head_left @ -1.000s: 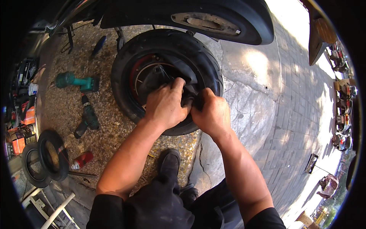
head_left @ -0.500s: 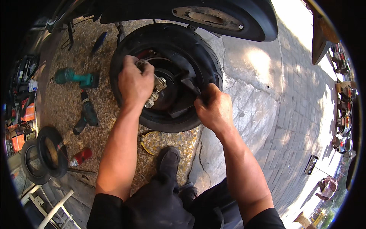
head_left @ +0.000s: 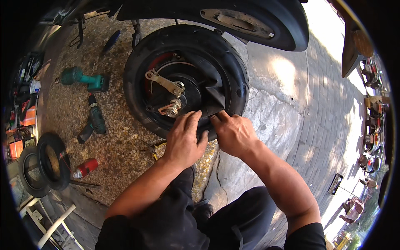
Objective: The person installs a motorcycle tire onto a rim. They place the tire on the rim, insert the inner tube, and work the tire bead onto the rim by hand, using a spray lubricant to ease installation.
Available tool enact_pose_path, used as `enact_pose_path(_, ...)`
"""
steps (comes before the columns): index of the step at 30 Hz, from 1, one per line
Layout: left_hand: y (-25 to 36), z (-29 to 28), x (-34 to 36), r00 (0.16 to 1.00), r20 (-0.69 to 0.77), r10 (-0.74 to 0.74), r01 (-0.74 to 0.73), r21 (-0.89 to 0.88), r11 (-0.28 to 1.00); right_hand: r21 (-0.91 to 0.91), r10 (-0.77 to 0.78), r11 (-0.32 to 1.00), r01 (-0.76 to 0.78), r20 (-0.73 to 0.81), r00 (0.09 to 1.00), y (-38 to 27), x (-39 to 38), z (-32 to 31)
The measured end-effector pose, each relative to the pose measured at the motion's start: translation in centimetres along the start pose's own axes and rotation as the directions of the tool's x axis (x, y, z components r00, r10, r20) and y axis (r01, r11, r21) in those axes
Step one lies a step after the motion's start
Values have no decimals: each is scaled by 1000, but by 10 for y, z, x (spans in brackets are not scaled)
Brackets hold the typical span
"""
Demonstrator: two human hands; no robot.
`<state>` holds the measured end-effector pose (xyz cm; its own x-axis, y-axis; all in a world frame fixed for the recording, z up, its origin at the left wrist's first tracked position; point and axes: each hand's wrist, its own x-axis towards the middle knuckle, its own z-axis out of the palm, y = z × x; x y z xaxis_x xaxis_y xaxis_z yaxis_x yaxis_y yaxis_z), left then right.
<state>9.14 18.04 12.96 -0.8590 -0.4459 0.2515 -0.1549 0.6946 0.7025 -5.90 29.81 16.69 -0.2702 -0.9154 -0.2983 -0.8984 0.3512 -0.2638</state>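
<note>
A small black scooter wheel (head_left: 141, 58) stands upright on the ground under a black mudguard (head_left: 266, 25). Its hub (head_left: 183, 89) shows a metal brake arm and a nut. A flap of black inner tube (head_left: 210, 89) bulges out of the tyre on the right side. My left hand (head_left: 183, 139) presses flat on the tyre's lower edge, fingers spread against the rubber. My right hand (head_left: 233, 131) sits beside it, fingertips pushing on the lower end of the tube flap at the rim. Both forearms come up from the lower edge.
A green power drill (head_left: 81, 79) and a dark drill (head_left: 93, 121) lie on the gravel at left. Two spare tyres (head_left: 48, 162) and a red spray can (head_left: 85, 168) lie lower left. Pliers (head_left: 152, 148) rest near my left wrist. Paved ground stretches right.
My left hand has come down from the hub to the tyre's lower edge beside my right hand. The brake arm and hub are now uncovered.
</note>
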Motion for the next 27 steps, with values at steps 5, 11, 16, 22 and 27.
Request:
enact_pose_path(5, -16, 14, -1, 981, 59, -186, 191, -92, 977, -262, 56, 965, 22, 286, 957, -16, 26, -6)
enact_pose_path(11, -28, 37, 10, 899, 307, -314, 396, -259, 881, -243, 4, 965, 98, 387, 922, -11, 45, -16)
enact_pose_path(16, -51, 56, 6, 879, 397, -265, 476, -766, 432, -213, -15, 969, 122, 441, 897, -15, 51, -25)
enact_pose_path(22, -15, 37, 6, 864, 323, -386, 472, -253, 845, -224, -20, 968, 113, 380, 925, -4, 43, -18)
enact_pose_path(27, -24, 42, -16, 941, 155, -300, 317, -104, 943, -191, -70, 973, 130, 292, 954, -10, 41, -18)
